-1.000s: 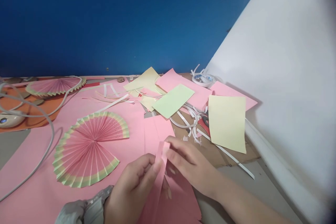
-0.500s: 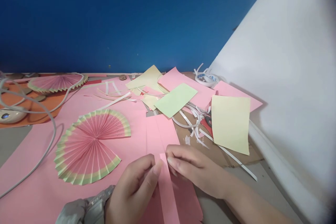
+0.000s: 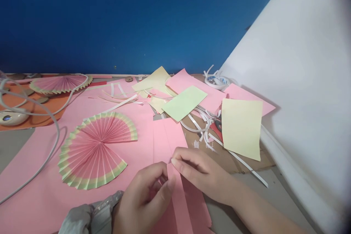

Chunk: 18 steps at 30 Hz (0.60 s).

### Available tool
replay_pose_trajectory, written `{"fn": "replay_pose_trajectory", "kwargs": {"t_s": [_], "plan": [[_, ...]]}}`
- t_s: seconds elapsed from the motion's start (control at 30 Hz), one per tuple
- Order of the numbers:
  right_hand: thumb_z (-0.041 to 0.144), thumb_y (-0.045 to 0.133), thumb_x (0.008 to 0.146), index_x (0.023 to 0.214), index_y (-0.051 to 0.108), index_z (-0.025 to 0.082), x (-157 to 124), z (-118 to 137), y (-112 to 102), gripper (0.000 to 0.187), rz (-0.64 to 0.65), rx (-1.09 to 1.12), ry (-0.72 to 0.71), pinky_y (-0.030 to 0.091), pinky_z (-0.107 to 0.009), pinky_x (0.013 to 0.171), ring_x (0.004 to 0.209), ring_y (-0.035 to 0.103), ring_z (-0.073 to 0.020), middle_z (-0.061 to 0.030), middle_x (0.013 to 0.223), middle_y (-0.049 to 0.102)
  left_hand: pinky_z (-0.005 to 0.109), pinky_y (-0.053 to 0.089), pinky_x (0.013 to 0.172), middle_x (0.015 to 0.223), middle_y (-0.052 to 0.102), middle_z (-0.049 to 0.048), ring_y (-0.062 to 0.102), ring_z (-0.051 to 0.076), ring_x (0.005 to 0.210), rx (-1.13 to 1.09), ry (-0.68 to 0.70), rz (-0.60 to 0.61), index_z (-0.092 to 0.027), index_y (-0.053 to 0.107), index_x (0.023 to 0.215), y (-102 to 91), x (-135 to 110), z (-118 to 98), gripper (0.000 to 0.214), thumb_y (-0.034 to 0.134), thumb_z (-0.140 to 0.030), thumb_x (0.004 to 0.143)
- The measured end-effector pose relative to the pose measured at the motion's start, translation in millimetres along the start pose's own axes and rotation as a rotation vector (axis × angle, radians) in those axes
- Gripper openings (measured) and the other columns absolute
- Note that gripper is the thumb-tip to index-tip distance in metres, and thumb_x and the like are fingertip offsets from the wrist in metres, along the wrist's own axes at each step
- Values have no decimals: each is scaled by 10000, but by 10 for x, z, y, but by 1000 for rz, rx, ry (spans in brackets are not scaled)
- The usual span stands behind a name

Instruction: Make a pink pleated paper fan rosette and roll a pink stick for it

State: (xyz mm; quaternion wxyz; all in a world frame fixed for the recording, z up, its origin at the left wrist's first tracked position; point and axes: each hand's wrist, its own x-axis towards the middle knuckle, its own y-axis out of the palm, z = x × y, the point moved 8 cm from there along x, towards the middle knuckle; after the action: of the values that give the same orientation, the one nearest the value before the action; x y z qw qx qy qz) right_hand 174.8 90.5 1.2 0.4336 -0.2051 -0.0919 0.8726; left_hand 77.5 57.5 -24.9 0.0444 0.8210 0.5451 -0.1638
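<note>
Head view. Through the worn camera I look forward and down on two bare hands meeting over a paper-covered work surface. The left hand, its wrist in a grey sleeve, grasps a pink strip near its upper end: the thumb lies across the face of the strip and the other fingers curl at its far side. The right hand has thumb and forefinger pinched on the top end of the same strip, its other fingers bent in beneath. The strip, a long narrow band, runs from the fingertips down past the lower edge of my view, above a large pink sheet.

To the left of the hands I note a pleated paper fan, pink with a yellow and green rim, lying on the pink sheet; a second fan lies farther back. A white cord loops at far left, near a pale device on an orange sheet.

Beyond the hands I find a light green paper overlapping a pink paper. To the right, a pale yellow paper lies partly over brown cardboard. A blue wall and a white wall close the scene.
</note>
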Motion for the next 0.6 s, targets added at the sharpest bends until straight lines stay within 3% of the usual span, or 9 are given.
{"fn": "replay_pose_trajectory", "kwargs": {"t_s": [0.2, 0.3, 0.5, 0.6], "plan": [[266, 362, 941, 650, 289, 200, 1, -2, 30, 308, 0, 3, -33, 239, -239, 519, 568, 280, -101, 55, 629, 292, 197, 305, 487, 560, 279, -57, 308, 100, 529, -6, -9, 2, -193, 373, 579, 16, 31, 1, 364, 473, -391, 868], [269, 328, 947, 641, 255, 203, 0, -17, 47, 321, 11, 57, -2, 244, -233, 516, 560, 264, -102, 57, 613, 258, 188, 332, 479, 521, 318, -57, 367, 105, 516, -58, -16, 10, -197, 384, 564, 1, 51, 1, 355, 513, -365, 849], [248, 396, 921, 682, 367, 197, 2, -25, 42, 246, 32, 40, 36, 257, -219, 519, 574, 307, -97, 58, 621, 329, 179, 382, 468, 516, 423, -45, 463, 118, 509, -81, -4, -49, -204, 443, 587, -57, 33, -13, 317, 495, -368, 853], [253, 354, 941, 669, 359, 195, -10, 9, 55, 279, 106, 62, 47, 273, -216, 520, 567, 316, -94, 56, 619, 331, 179, 406, 506, 537, 436, -39, 464, 122, 536, -49, 21, -71, -207, 451, 583, -73, 17, -38, 337, 451, -383, 872]]}}
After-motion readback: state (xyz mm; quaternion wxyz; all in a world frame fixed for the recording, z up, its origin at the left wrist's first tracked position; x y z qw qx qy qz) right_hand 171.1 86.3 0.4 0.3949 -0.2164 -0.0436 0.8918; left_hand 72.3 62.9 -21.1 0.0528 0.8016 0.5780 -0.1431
